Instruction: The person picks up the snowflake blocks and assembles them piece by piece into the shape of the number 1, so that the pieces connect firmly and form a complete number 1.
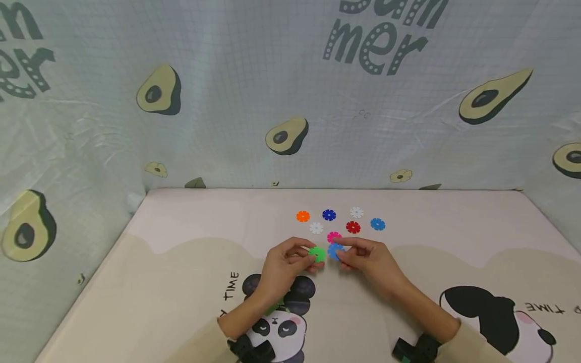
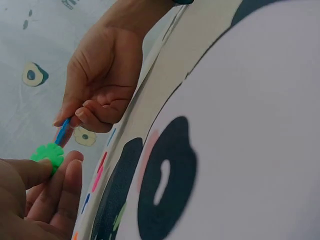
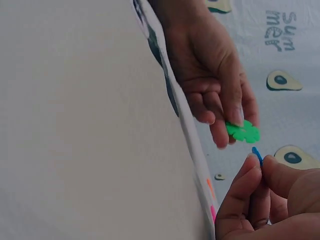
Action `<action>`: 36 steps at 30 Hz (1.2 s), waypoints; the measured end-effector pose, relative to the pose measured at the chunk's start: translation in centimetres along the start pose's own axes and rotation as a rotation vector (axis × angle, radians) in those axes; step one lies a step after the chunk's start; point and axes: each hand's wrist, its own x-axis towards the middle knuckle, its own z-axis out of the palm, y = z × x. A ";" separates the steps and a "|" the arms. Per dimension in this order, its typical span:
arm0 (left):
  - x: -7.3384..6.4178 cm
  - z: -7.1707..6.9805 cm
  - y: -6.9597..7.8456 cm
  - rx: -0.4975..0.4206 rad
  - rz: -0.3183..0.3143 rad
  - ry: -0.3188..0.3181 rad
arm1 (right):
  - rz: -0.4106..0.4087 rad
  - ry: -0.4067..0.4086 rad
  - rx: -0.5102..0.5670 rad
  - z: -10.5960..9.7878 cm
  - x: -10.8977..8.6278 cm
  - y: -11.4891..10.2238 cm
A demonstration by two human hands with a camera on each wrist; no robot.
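Note:
My left hand (image 1: 290,262) pinches a green notched plastic disc (image 1: 317,254) between thumb and fingers. Opposite it, my right hand (image 1: 369,259) pinches a blue notched disc (image 1: 335,251) by its edge. In the head view the two discs are held close to each other with a small gap between them. Seen from the right wrist, the green disc (image 3: 243,131) shows its flat side and the blue disc (image 3: 257,155) stands edge-on just below it. From the left wrist, the blue disc (image 2: 62,131) looks thin behind the green disc (image 2: 48,157); whether they touch there I cannot tell.
Beyond the hands lie several loose discs on the table: orange (image 1: 302,216), dark blue (image 1: 329,215), red (image 1: 353,227), light blue (image 1: 378,224), pink (image 1: 334,237) and two white, one a white disc (image 1: 356,212) at the back. The tablecloth (image 1: 181,302) has printed pandas.

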 end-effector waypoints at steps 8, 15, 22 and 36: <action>-0.2 0.0 -0.5 0.044 -0.001 -0.014 | 0.037 0.008 0.156 0.8 -0.3 0.5; -0.1 0.0 -0.8 0.052 0.024 -0.025 | 0.029 0.004 0.188 0.9 -0.3 0.7; 0.0 -0.1 -1.0 0.053 0.025 -0.034 | 0.029 -0.001 0.201 0.8 -0.1 0.9; 0.0 -0.1 -0.9 0.092 0.045 -0.055 | 0.020 -0.061 0.157 0.7 -0.2 0.7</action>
